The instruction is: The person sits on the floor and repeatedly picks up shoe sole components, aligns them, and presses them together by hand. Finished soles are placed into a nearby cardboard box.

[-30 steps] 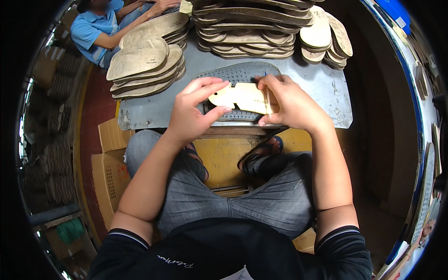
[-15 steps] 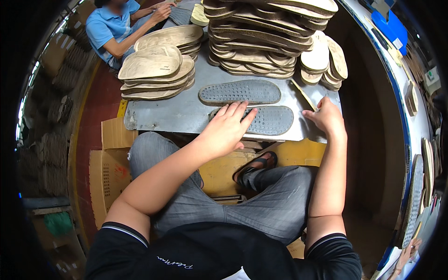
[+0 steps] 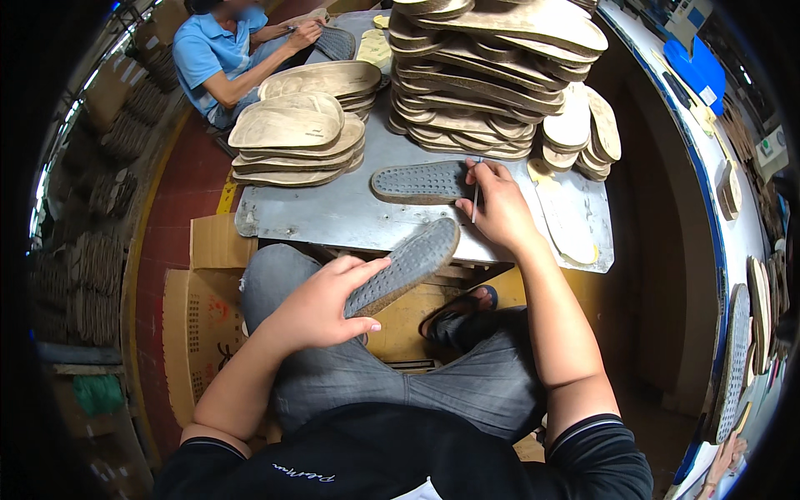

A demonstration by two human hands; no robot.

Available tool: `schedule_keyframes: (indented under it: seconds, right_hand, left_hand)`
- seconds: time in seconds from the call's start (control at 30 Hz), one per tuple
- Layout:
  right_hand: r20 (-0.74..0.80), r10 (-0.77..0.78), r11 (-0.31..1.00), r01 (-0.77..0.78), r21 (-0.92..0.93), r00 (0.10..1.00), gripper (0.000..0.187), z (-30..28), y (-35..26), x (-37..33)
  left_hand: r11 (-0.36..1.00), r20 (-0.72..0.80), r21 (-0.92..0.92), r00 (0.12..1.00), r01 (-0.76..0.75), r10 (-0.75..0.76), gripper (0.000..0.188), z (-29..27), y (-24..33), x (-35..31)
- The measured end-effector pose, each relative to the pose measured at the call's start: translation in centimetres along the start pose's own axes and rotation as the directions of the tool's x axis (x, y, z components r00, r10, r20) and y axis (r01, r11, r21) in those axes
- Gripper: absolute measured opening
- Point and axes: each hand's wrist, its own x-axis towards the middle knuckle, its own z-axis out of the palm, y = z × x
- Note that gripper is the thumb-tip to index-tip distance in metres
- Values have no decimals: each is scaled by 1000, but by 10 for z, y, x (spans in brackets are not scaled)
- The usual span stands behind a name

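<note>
- Grey and dimpled on its upward face, one sole [image 3: 410,260] slants out from the left hand [image 3: 340,302], clamped on its near end with the thumb along one side and the fingers along the other.
- Its long axis runs from lower left to upper right, so the far tip points toward the right hand [image 3: 472,188] and is apart from it.
- That tip shows against the front edge of the table [image 3: 308,215]; the near end is out over the person's lap.
- Pinched between right thumb and fingers is a thin pen [image 3: 476,204], roughly upright in view.
- Beyond the held sole, a second sole [image 3: 417,180] lies on the table, long axis left to right. Its right end is at the right hand, much the nearer one; whether they touch, I cannot tell.
- Right of that hand, a pale board [image 3: 562,218] lies lengthwise, slanting toward the table's near right corner.
</note>
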Motion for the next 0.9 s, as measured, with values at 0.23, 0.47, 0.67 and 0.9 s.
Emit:
schedule_keyframes:
  seconds: [0.23, 0.47, 0.67, 0.9]
  right_hand:
    - [55, 167, 983, -161, -93, 984, 69, -28, 25, 1]
    - [160, 283, 958, -287, 5, 946, 62, -38, 38, -5]
    - [-212, 385, 901, -415, -123, 898, 50, -99, 56, -25]
    - [210, 836, 539, -690, -482, 507, 101, -132, 70, -54]
  left_hand:
    - [812, -114, 507, 911, -290, 397, 81, 11, -25, 71]
    - [841, -132, 468, 919, -273, 372, 72, 21, -52, 120]
    - [861, -272, 457, 887, -222, 373, 73, 9, -59, 116]
    - [911, -355, 394, 934, 120, 31, 71, -15, -68, 161]
